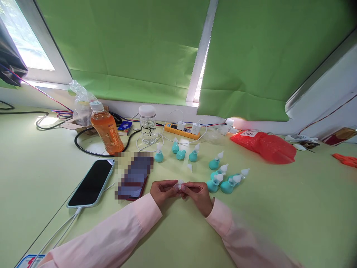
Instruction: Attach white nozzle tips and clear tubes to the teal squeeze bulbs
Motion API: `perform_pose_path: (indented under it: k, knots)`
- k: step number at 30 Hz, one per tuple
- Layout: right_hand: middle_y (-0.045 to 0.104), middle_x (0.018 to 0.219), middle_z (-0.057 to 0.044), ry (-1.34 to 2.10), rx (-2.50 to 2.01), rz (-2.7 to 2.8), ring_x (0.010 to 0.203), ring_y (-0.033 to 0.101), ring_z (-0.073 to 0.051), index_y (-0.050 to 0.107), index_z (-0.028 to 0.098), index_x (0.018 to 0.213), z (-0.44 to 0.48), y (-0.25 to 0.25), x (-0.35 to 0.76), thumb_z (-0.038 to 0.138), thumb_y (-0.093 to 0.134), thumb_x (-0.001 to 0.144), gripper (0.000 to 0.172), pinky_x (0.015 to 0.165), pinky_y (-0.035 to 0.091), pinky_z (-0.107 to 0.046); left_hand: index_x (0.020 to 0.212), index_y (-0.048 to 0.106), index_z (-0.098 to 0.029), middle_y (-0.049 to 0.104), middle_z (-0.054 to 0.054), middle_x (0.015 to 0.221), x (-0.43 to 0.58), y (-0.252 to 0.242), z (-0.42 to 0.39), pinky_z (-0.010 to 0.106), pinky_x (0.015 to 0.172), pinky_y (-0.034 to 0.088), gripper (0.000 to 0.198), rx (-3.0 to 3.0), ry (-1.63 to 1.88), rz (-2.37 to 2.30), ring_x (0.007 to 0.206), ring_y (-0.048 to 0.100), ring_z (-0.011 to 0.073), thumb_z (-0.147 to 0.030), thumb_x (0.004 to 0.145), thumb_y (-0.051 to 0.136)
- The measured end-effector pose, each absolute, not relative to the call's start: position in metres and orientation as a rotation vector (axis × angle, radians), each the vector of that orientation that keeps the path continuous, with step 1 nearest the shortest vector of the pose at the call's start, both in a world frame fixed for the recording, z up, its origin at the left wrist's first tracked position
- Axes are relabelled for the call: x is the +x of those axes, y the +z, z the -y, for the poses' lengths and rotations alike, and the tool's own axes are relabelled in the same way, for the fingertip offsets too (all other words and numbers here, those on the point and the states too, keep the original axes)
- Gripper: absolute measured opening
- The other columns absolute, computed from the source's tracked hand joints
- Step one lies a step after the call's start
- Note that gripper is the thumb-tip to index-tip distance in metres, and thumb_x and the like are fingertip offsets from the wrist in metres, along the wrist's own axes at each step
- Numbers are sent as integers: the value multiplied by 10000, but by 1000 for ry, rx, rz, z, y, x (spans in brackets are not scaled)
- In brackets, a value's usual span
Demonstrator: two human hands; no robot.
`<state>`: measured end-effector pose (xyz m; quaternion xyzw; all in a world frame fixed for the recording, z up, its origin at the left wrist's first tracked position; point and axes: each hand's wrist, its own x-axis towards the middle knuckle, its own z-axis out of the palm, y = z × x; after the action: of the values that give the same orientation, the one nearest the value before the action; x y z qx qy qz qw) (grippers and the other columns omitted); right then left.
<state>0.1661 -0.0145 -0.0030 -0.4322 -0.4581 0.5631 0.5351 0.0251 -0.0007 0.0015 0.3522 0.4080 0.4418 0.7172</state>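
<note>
Between the fingertips of my left hand and my right hand is a small whitish translucent piece. Both hands pinch it low over the table, and the fingers hide part of it. Just beyond them lies a loose white tip. A teal bulb without a white nozzle rests on its side farther back. Around it stand teal bulbs with white nozzles. Several more teal bulbs with nozzles cluster right beside my right hand.
Left of my hands lie a phone with a charging cable and a second phone. Behind them stand an orange drink bottle and a clear cup. A power strip and a red plastic bag lie along the back.
</note>
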Motion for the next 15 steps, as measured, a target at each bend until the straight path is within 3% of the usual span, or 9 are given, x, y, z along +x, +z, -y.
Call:
perform_pose_path:
  k: [15]
  knots:
    - [596,502,-1,1271,-1047,1099,428,524,-105,621,146,611,16,-3,165,257,663,581,123,435,445,-239,792,637,-47,656,103,628,28,-1,3,347,613,487,456,882,1041,-970,576,602,209,-268,411,755]
